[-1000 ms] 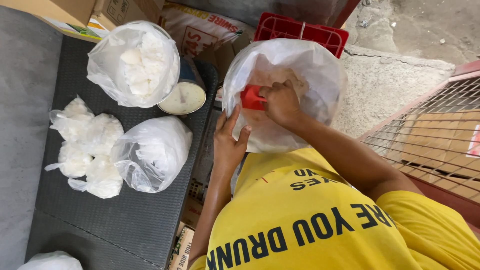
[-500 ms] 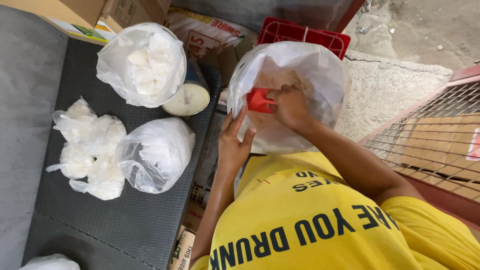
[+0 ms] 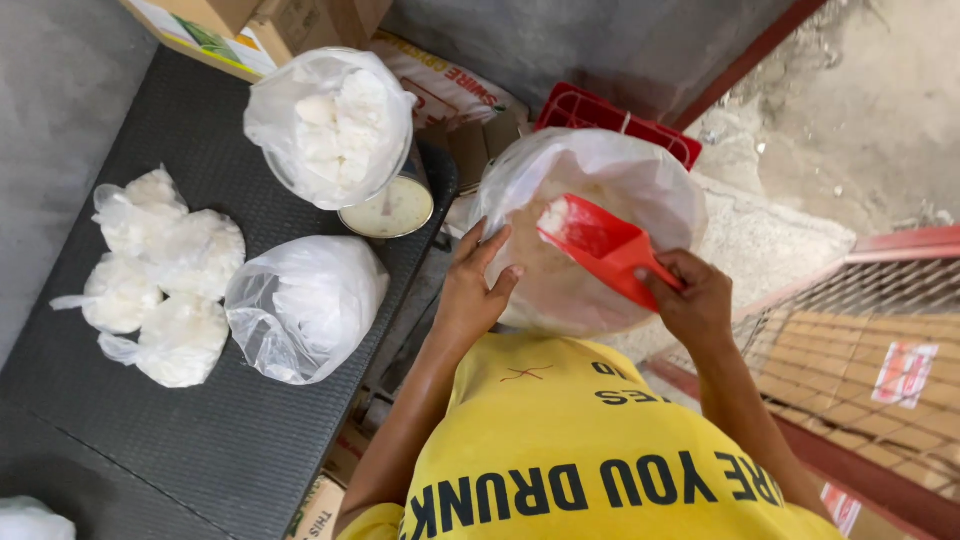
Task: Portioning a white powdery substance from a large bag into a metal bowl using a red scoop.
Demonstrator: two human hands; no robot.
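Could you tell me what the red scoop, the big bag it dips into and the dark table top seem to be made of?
The red scoop looks like smooth moulded plastic, with an even, slightly glossy colour. The big clear bag seems to be thin plastic film, translucent, crinkled and shiny. The dark table top shows a fine woven texture, perhaps synthetic rattan or matting; the view leaves that open.

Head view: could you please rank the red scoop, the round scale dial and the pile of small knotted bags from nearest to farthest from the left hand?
1. Red scoop, just right of the left hand.
2. Round scale dial, up-left.
3. Pile of small knotted bags, far left on the dark table.
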